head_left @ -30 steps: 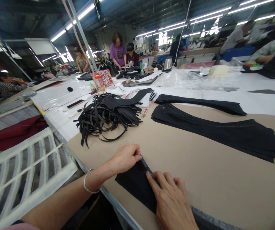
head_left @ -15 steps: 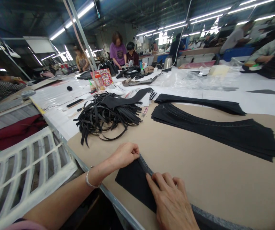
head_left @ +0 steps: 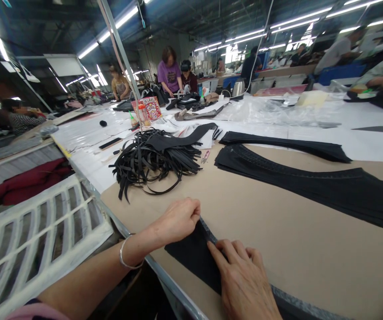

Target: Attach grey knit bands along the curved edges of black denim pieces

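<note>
A black fabric piece [head_left: 191, 257] lies along the near edge of the table, with a grey, speckled strip [head_left: 207, 230] running down its far, curved edge. At the far end of that strip, the fingertips of my left hand [head_left: 179, 222] are pinched together on the fabric's corner; the pinch itself is partly hidden. My right hand [head_left: 246, 278] rests palm down across the piece, fingers spread, its index fingertip pressing on the strip's inner side. Beyond the right hand, the fabric and strip run on toward the bottom right, out of view.
A heap of black strips [head_left: 154, 160] lies beyond my left hand, with small pink-handled snips [head_left: 205, 156] beside it. Stacked black fabric pieces [head_left: 304, 184] lie at the right on the tan board [head_left: 298, 249]. A white slatted rack [head_left: 41, 240] stands at the left. Co-workers sit and stand farther back.
The view has shifted slightly, so everything sits a little farther right. My left hand has turned a little and covers more of the fabric's end. My right hand stays pressed on the strip.
</note>
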Available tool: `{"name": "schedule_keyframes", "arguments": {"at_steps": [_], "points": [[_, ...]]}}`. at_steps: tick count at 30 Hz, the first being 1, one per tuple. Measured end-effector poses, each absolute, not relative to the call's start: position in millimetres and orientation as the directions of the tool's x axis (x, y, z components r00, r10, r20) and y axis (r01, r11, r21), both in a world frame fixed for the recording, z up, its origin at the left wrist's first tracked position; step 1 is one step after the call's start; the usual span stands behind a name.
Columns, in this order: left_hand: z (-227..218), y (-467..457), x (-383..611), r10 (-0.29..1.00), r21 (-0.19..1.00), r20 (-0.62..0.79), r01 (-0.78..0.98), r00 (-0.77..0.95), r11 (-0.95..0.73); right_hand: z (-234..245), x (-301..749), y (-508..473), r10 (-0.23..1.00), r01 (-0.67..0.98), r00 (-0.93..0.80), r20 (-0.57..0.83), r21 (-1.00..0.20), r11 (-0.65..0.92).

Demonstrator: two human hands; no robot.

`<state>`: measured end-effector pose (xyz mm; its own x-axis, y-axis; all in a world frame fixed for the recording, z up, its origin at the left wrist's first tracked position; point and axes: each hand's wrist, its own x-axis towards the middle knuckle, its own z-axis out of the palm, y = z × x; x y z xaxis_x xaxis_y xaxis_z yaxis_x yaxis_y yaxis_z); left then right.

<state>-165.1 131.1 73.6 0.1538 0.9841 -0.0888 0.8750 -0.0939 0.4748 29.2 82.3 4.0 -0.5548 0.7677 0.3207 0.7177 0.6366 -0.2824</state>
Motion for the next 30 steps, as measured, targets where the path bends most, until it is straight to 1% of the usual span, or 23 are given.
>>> {"name": "schedule_keyframes", "arguments": {"at_steps": [3,5,7,10,13,15,17,19,21,22,24,28,30], "points": [[72.4,131.5,-163.6,0.979,0.558,-0.146,0.829,0.142,-0.037,12.7,24.2,84.8,0.804,0.707,-0.497,0.328,-0.384,0.593],[69.2,132.7,-164.4,0.974,0.609,-0.174,0.793,0.143,-0.008,22.8,17.7,90.9,0.839,0.687,-0.468,0.278,-0.484,0.543],[66.3,133.4,-165.0,0.974,0.642,-0.169,0.767,0.148,-0.005,33.6,9.8,99.5,0.866,0.669,-0.457,0.204,-0.563,0.485],[62.5,132.0,-163.7,0.975,0.717,-0.152,0.697,0.163,-0.005,45.0,0.8,111.8,0.884,0.661,-0.453,0.113,-0.623,0.418],[55.8,126.4,-160.9,0.984,0.837,-0.137,0.545,0.117,0.052,47.0,1.8,118.8,0.899,0.637,-0.434,0.055,-0.687,0.35],[48.9,119.4,-159.5,0.985,0.87,-0.121,0.491,0.12,0.047,44.8,7.8,120.3,0.9,0.597,-0.436,0.025,-0.74,0.31],[41.7,110.1,-158.6,0.98,0.836,-0.055,0.546,0.191,-0.06,42.6,15.5,120.1,0.895,0.546,-0.446,0.006,-0.79,0.278],[36.0,100.3,-157.9,0.957,0.754,0.041,0.62,0.286,-0.218,42.2,23.0,119.3,0.888,0.49,-0.459,0.001,-0.834,0.254],[32.4,91.9,-157.2,0.931,0.678,0.101,0.661,0.351,-0.323,43.8,29.7,118.1,0.878,0.432,-0.479,0.01,-0.868,0.246],[31.1,88.7,-156.8,0.925,0.65,0.109,0.677,0.365,-0.344,45.2,32.9,117.5,0.872,0.407,-0.489,0.015,-0.88,0.243],[29.5,84.3,-156.0,0.933,0.616,0.116,0.712,0.341,-0.337,48.0,39.4,116.2,0.865,0.367,-0.5,0.023,-0.9,0.236],[29.9,79.8,-153.5,0.954,0.602,0.176,0.741,0.242,-0.299,51.0,51.4,114.0,0.871,0.313,-0.49,0.013,-0.931,0.19],[31.6,77.3,-151.7,0.94,0.55,0.215,0.762,0.266,-0.341,50.7,54.9,113.5,0.873,0.297,-0.487,0.005,-0.939,0.172]]}}
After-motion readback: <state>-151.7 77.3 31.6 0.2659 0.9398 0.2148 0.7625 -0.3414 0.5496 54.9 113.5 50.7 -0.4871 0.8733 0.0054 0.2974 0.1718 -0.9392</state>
